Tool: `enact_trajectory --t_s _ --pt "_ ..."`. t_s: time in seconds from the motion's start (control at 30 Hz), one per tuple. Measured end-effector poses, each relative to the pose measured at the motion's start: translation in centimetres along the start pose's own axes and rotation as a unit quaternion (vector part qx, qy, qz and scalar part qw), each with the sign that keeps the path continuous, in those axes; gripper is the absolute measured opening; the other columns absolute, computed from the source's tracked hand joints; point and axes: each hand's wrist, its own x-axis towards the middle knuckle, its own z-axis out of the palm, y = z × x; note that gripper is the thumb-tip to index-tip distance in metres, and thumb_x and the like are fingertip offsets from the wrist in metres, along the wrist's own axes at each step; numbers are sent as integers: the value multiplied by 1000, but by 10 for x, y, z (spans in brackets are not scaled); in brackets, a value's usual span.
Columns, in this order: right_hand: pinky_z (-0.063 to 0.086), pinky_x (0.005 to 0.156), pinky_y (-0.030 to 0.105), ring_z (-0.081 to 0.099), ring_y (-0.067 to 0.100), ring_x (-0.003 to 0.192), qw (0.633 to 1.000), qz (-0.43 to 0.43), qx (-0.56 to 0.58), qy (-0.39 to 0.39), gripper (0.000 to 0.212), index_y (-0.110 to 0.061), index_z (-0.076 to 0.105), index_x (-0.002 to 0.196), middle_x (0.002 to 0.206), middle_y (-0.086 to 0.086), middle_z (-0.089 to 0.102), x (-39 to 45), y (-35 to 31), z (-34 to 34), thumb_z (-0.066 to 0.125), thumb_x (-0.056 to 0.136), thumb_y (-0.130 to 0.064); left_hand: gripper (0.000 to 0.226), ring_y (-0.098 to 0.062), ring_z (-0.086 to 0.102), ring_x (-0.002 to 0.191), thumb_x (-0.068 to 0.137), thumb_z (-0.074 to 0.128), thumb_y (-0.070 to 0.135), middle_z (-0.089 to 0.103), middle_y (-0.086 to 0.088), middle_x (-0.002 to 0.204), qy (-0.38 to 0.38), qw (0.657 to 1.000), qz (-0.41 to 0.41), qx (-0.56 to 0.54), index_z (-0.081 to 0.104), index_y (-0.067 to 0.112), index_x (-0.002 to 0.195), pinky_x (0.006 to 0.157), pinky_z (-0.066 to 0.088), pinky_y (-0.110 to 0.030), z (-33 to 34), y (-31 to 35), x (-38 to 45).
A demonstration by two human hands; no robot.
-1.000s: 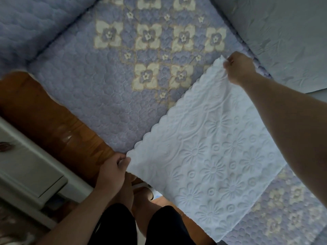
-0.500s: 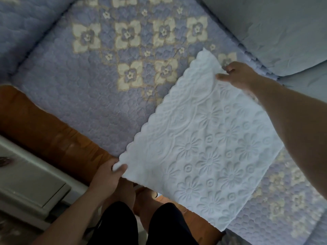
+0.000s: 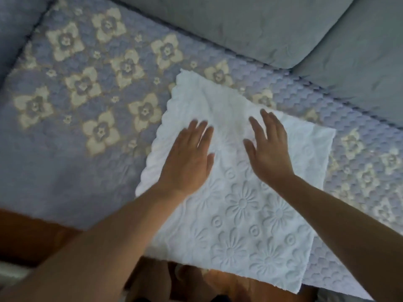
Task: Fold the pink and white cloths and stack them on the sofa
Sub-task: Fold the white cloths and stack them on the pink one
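A white cloth with an embossed flower pattern and a scalloped edge lies spread on the sofa seat, its near edge hanging a little past the seat's front. My left hand lies flat on the cloth's left part, fingers straight and pointing away from me. My right hand lies flat on the cloth just to the right, fingers spread. The cloth is slightly rumpled beyond my fingertips. No pink cloth is in view.
The seat wears a quilted lavender cover with cream flowers. Grey back cushions run along the far side. The brown wooden seat front runs along the lower left, and my legs show below the cloth.
Both hands let go of the cloth's corners and now lie flat on its middle. The cloth has dropped onto the seat, and my head has moved closer over it.
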Motion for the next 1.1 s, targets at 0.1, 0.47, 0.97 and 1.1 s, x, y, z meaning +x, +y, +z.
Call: enact_trajectory --t_s 0.1,0.47,0.97,1.1 --pt "18 120 56 18 38 151 991 120 -53 -35 63 -12 30 156 163 18 21 -19 77 17 30 102 -46 67 -34 16 152 100 25 46 19 -14 165 -38 993 4 109 21 12 158 122 16 -49 25 -37 73" --pt "1 124 50 3 37 153 965 260 -28 21 66 -15 18 159 166 17 7 -43 115 16 27 104 -49 68 -37 0 153 98 18 64 4 -10 167 -58 976 -12 211 15 33 158 122 0 -57 25 -21 119" --pt "24 114 48 26 31 142 814 550 184 35 64 -15 38 146 153 13 33 -208 72 -12 55 91 -42 67 -41 40 132 87 55 53 50 -21 139 43 965 -259 15 45 13 140 111 29 -46 -5 -16 -84" --pt "41 106 54 44 32 126 665 683 297 -58 69 -21 43 139 132 5 46 -316 7 -7 69 82 -48 79 -29 60 101 72 73 58 59 -7 108 27 799 -538 -267 48 6 126 90 44 -38 -4 -20 -205"
